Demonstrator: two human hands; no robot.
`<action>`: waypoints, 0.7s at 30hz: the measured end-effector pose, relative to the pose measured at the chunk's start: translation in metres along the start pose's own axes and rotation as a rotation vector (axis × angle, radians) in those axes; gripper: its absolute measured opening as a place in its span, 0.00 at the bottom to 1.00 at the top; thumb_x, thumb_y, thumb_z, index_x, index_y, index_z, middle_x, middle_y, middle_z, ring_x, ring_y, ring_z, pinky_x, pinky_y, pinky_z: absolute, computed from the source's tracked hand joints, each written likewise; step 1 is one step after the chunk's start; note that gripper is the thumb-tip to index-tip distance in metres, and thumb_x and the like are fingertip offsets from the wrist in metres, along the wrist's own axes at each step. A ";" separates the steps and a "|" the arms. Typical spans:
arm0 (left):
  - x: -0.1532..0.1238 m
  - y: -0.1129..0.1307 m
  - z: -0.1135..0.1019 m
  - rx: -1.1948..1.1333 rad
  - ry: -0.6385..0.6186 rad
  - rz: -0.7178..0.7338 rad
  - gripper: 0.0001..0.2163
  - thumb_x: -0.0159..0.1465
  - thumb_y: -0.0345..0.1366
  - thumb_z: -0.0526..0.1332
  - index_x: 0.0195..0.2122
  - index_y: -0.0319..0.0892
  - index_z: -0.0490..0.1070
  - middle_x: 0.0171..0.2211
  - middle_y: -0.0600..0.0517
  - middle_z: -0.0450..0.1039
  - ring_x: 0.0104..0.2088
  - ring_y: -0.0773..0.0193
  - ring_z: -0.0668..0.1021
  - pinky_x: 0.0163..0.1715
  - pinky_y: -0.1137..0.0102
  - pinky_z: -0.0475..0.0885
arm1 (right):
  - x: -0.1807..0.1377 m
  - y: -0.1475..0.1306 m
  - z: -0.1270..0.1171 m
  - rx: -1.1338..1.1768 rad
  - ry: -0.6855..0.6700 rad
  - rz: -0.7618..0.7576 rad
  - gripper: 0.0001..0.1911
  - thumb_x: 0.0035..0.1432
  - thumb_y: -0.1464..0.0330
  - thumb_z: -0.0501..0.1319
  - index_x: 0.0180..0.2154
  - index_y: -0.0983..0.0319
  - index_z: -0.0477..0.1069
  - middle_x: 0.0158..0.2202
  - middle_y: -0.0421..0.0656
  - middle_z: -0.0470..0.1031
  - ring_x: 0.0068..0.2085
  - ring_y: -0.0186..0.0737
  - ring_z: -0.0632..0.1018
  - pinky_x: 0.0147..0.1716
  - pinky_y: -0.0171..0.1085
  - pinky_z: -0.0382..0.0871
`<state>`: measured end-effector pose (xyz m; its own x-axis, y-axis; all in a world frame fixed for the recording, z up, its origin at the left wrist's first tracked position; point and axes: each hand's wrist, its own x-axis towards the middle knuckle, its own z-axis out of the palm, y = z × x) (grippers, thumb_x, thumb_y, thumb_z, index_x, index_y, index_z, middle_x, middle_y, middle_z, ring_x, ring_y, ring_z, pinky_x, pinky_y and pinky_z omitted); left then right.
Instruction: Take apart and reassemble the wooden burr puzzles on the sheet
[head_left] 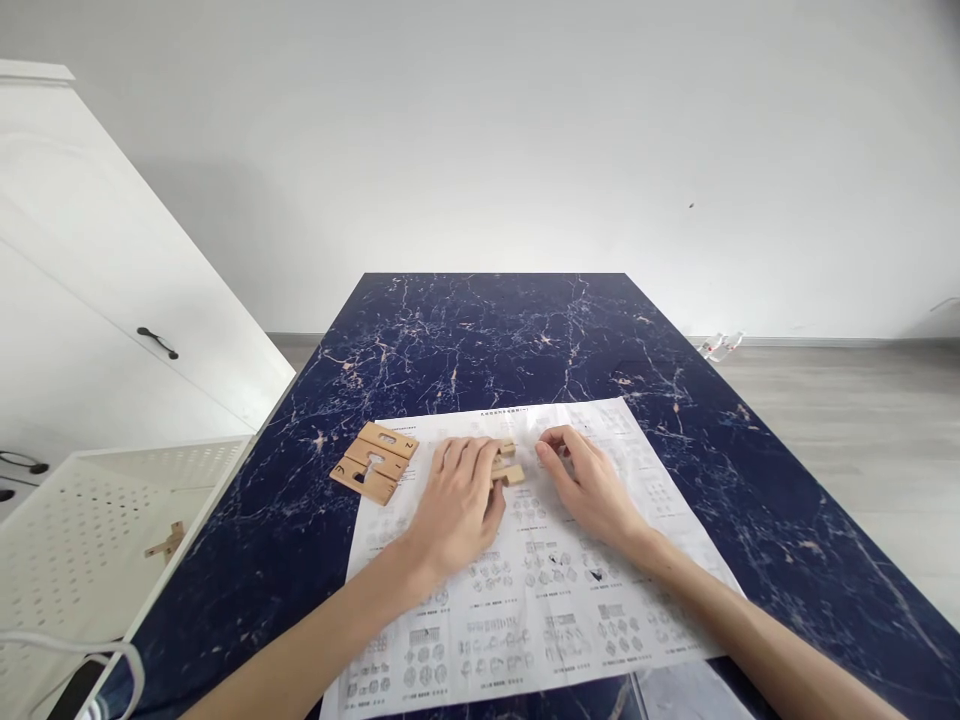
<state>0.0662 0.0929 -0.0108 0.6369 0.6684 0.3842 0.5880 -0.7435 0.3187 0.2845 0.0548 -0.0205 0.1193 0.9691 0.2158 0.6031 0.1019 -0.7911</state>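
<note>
My left hand (459,500) lies palm down on a printed instruction sheet (525,590), its fingers curled over small wooden puzzle pieces (507,466) that poke out past the fingertips. My right hand (589,485) rests just right of those pieces, fingers bent and pinched together close to them; whether they touch the wood I cannot tell. To the left of my left hand, a group of notched wooden blocks (375,461) lies at the sheet's upper left corner, untouched.
The sheet covers the near part of a dark blue marbled table (517,330). A white perforated tray (82,520) holding a small wooden piece (166,543) stands at the left, below a white cabinet (97,280). A cable and phone (75,690) sit at bottom left.
</note>
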 end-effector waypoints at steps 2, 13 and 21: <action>0.001 -0.008 -0.001 0.132 0.031 -0.028 0.21 0.72 0.28 0.55 0.65 0.41 0.63 0.56 0.38 0.76 0.56 0.41 0.77 0.62 0.40 0.70 | 0.000 0.000 0.000 -0.008 -0.006 0.009 0.17 0.77 0.52 0.54 0.43 0.56 0.71 0.42 0.48 0.81 0.43 0.53 0.80 0.46 0.50 0.73; -0.001 -0.017 -0.010 0.322 0.114 -0.131 0.25 0.74 0.25 0.54 0.72 0.39 0.58 0.72 0.27 0.57 0.64 0.31 0.73 0.61 0.33 0.69 | -0.001 -0.002 -0.001 -0.013 -0.020 0.019 0.19 0.77 0.50 0.53 0.43 0.56 0.72 0.44 0.49 0.82 0.44 0.53 0.80 0.42 0.50 0.74; 0.001 -0.001 -0.011 -0.122 -0.069 0.234 0.15 0.74 0.24 0.52 0.55 0.44 0.72 0.55 0.41 0.78 0.50 0.50 0.82 0.50 0.54 0.78 | -0.001 -0.007 -0.002 0.005 -0.068 -0.050 0.13 0.76 0.56 0.54 0.43 0.56 0.69 0.41 0.48 0.81 0.39 0.50 0.79 0.37 0.47 0.72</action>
<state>0.0610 0.0937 -0.0014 0.7834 0.4747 0.4011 0.3586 -0.8724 0.3321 0.2816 0.0530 -0.0142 0.0356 0.9758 0.2160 0.6029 0.1514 -0.7834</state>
